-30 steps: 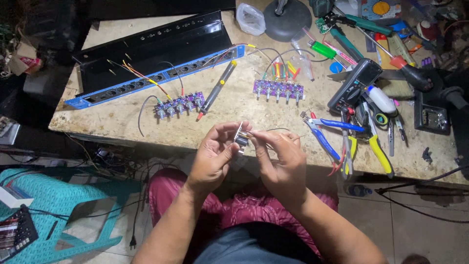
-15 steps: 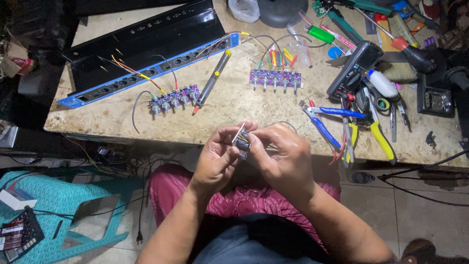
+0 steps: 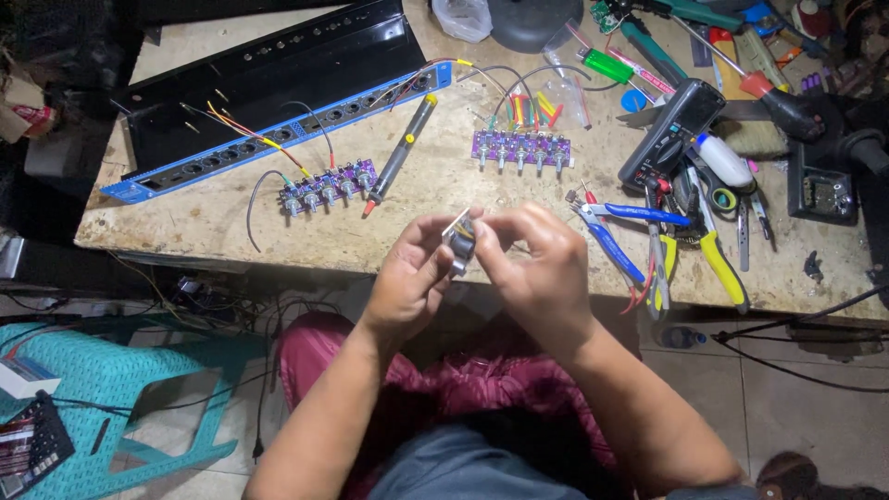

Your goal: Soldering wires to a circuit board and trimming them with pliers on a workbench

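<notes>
We've got the small metal component [image 3: 460,239] pinched between left hand [image 3: 412,278] and right hand [image 3: 537,264] fingertips, held just off the workbench [image 3: 444,199] front edge, probably to see it close.

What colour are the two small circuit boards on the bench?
Both circuit boards are purple, seen in the head view.

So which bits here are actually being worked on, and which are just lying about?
In hand: small metal part, pinched between left hand and right hand.

Lying about: two purple circuit boards, soldering iron, black rack panel, blue cutters, multimeter.
</notes>
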